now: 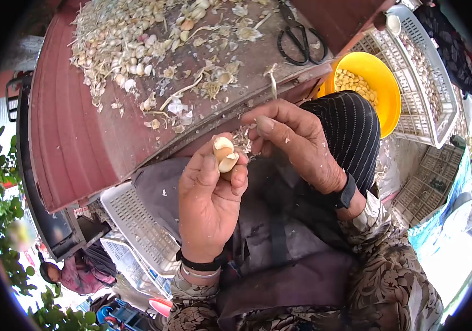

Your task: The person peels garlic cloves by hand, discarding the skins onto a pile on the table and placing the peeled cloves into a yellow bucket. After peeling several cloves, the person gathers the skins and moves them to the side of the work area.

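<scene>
Two pale garlic cloves [225, 153] sit between the thumb and fingers of my left hand [208, 193], held up over my lap. Just to the right, my right hand [299, 143] has its thumb against its fingers, with papery garlic skin [242, 138] beside the fingertips; whether it grips that skin is hard to tell. Beyond my hands, a heap of garlic cloves and skins [131, 49] lies on the reddish board [62, 127]. A yellow bucket [386, 83] to the right of my knee holds peeled cloves [354, 85].
Black scissors [303, 47] lie at the board's far right edge. White plastic crates stand at the right [412, 105] and below the board on the left [142, 226]. Another person [84, 276] is at the lower left, near green leaves.
</scene>
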`<state>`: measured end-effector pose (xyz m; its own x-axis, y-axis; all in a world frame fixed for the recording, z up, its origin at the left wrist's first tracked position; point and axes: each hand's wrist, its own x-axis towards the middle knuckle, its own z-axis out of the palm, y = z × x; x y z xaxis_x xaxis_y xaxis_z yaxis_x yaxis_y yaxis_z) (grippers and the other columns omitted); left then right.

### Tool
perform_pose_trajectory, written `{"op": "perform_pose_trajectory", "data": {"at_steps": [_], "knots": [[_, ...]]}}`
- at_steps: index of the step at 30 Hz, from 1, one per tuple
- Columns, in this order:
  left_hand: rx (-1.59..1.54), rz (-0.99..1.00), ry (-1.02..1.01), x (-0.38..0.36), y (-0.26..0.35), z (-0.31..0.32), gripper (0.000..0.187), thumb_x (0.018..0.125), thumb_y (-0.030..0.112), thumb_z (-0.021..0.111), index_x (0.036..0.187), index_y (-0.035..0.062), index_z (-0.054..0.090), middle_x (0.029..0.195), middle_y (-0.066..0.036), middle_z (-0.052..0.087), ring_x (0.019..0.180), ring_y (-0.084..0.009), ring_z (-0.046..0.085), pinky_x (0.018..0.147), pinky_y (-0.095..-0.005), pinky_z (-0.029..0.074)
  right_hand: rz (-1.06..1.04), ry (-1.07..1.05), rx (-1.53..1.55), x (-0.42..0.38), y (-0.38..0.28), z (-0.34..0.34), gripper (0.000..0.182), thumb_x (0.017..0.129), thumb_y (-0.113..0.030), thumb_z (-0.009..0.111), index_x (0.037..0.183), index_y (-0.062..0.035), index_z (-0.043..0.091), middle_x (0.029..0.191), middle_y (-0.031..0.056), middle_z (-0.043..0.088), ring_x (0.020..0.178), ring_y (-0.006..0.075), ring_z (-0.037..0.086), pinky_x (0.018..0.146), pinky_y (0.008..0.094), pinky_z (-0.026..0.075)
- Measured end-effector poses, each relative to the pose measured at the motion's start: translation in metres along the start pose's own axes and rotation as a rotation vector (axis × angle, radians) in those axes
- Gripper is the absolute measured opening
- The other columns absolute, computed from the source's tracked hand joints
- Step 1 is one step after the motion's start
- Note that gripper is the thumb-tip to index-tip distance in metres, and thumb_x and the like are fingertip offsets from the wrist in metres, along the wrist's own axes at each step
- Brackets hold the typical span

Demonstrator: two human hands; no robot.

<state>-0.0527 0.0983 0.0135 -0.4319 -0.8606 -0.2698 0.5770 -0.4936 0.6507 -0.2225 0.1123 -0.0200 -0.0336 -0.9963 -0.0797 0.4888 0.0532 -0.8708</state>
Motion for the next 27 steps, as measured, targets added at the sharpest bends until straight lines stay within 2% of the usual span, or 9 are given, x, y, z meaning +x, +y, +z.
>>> {"op": "perform_pose_trajectory", "data": {"at_steps": [2,11,13,18,20,21,23,24,27], "knots": [[-0.062,-0.011,0.000,-0.003,0.005,-0.011,0.037,0.097,0.020,0.052,0.125,-0.0050,0.049,0.100,-0.016,0.061,0.078,-0.0151,0.055,0.069,-0.0241,0.047,0.040,0.033,-0.103,0.000,0.001,0.007,0.024,0.096,-0.019,0.054,0.106,0.0012,0.061,0.087,0.0031,0.062,0.076,0.0077,0.057,0.067,0.0222,0.047],[-0.116,0.096,0.016,-0.022,0.029,-0.054,0.042,0.099,0.025,0.049,0.127,-0.0064,0.047,0.096,-0.014,0.060,0.071,-0.0138,0.052,0.063,-0.0233,0.042,-0.016,-0.119,-0.328,0.012,0.014,0.052,0.019,0.093,-0.012,0.058,0.106,0.0016,0.061,0.090,0.0043,0.061,0.078,0.0091,0.055,0.068,0.0236,0.047],[-0.148,0.077,-0.079,-0.024,0.029,-0.062,0.042,0.099,0.024,0.048,0.127,-0.0067,0.046,0.097,-0.014,0.061,0.073,-0.0143,0.054,0.061,-0.0233,0.043,-0.292,-0.211,-0.553,0.020,0.015,0.061,0.019,0.091,-0.010,0.060,0.108,-0.0008,0.062,0.095,0.0061,0.060,0.081,0.0119,0.056,0.068,0.0255,0.047],[-0.086,0.088,0.051,-0.025,0.031,-0.061,0.041,0.097,0.023,0.052,0.127,-0.0052,0.046,0.098,-0.013,0.062,0.075,-0.0141,0.059,0.055,-0.0230,0.045,-0.500,-0.400,-0.750,0.031,0.018,0.074,0.021,0.087,-0.009,0.064,0.106,-0.0025,0.062,0.097,0.0060,0.061,0.081,0.0129,0.056,0.069,0.0262,0.047],[-0.061,0.075,0.067,-0.025,0.032,-0.059,0.040,0.096,0.022,0.054,0.126,-0.0046,0.046,0.098,-0.012,0.062,0.075,-0.0140,0.060,0.052,-0.0227,0.045,0.009,-0.274,-0.353,0.023,0.018,0.078,0.018,0.087,-0.010,0.066,0.102,-0.0007,0.061,0.094,0.0047,0.063,0.079,0.0108,0.057,0.070,0.0255,0.048],[0.008,0.083,0.100,-0.025,0.031,-0.056,0.039,0.096,0.021,0.054,0.124,-0.0043,0.047,0.094,-0.012,0.063,0.070,-0.0134,0.060,0.051,-0.0221,0.044,0.012,-0.272,-0.359,0.021,0.018,0.078,0.018,0.087,-0.010,0.066,0.102,-0.0007,0.061,0.094,0.0047,0.063,0.079,0.0108,0.057,0.070,0.0255,0.048],[0.073,0.092,0.127,-0.026,0.029,-0.055,0.037,0.096,0.021,0.055,0.123,-0.0039,0.048,0.090,-0.011,0.064,0.064,-0.0128,0.059,0.050,-0.0216,0.043,0.252,-0.197,-0.067,0.018,0.017,0.077,0.017,0.088,-0.011,0.065,0.099,0.0006,0.059,0.092,0.0057,0.064,0.078,0.0099,0.059,0.069,0.0247,0.048],[0.202,0.149,0.122,-0.028,0.027,-0.057,0.033,0.096,0.018,0.055,0.120,-0.0042,0.051,0.085,-0.010,0.064,0.061,-0.0117,0.058,0.050,-0.0207,0.043,0.250,-0.195,-0.072,0.018,0.018,0.074,0.017,0.088,-0.011,0.065,0.099,0.0006,0.059,0.092,0.0057,0.064,0.078,0.0099,0.059,0.069,0.0247,0.048],[0.456,0.240,0.181,-0.028,0.023,-0.052,0.025,0.095,0.013,0.056,0.114,-0.0044,0.055,0.078,-0.007,0.064,0.057,-0.0089,0.056,0.049,-0.0191,0.042,0.420,-0.166,0.192,0.013,0.021,0.066,0.016,0.093,-0.015,0.059,0.103,-0.0032,0.056,0.100,0.0077,0.065,0.087,0.0136,0.064,0.069,0.0243,0.050]]}}
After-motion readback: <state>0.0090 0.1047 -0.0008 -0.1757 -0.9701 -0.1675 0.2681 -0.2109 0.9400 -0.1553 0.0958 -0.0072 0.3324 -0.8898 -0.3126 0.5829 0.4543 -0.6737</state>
